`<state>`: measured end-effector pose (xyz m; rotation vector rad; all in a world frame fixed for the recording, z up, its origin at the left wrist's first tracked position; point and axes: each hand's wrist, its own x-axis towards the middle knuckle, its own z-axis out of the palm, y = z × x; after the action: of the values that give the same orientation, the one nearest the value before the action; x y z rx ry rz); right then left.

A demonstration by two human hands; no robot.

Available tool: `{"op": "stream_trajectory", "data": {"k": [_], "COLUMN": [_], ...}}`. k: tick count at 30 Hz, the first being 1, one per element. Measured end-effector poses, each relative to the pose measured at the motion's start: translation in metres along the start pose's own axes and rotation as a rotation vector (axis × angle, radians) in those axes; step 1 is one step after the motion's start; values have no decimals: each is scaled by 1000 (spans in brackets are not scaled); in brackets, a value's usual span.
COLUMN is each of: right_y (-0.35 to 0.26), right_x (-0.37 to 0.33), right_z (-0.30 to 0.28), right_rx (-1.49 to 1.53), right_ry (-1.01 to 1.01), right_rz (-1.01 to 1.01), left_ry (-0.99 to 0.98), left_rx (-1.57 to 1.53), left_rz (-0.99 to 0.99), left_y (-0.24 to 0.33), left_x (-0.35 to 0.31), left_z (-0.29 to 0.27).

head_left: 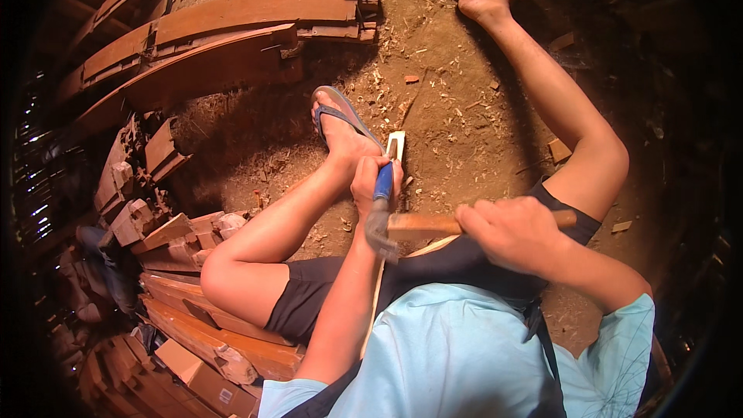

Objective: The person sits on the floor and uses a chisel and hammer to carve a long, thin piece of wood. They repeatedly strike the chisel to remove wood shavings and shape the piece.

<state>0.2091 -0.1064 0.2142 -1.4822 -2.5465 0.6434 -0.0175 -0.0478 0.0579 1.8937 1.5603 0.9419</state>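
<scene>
My left hand [363,185] is closed around a chisel with a blue handle [384,180]. Its blade rests on the pale end of a narrow wooden strip [400,141], which lies beside my left foot and runs back toward my body. My right hand [517,234] grips the wooden handle of a hammer [423,225]. The grey metal hammer head [378,231] is at the butt end of the chisel; whether the two touch, I cannot tell. Part of the strip is hidden by my left hand and the hammer.
Long reddish-brown boards [255,15] lie at the far left. Stacked wood offcuts [178,232] crowd the left side, with more planks [224,344] behind my left knee. Wood shavings and chips cover the dirt floor [449,124]. My legs, in flip-flops [340,108], spread around the work.
</scene>
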Motion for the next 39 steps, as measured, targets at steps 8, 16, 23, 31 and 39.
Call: {"op": "stream_trajectory", "data": {"k": [8,16,23,31,39], "right_y": [-1,2,-2,-9,-14], "right_x": [-1,0,-4,2,6], "right_z": [-1,-2,5,-2,0], "right_rx": [33,63,93,168,170], "right_ry": [-31,49,63,125,147], "right_rz": [-32,7,-14,-115,-119], "left_ry": [11,95,40,32,37], "left_rx": [34,22,4,-2,-3], "left_rz": [-50,81,-28,-15,-35], "left_y": [-1,0,-4,-4,-8], "left_x": [0,4,1,7,7], "left_z": [2,5,4,7,7]}}
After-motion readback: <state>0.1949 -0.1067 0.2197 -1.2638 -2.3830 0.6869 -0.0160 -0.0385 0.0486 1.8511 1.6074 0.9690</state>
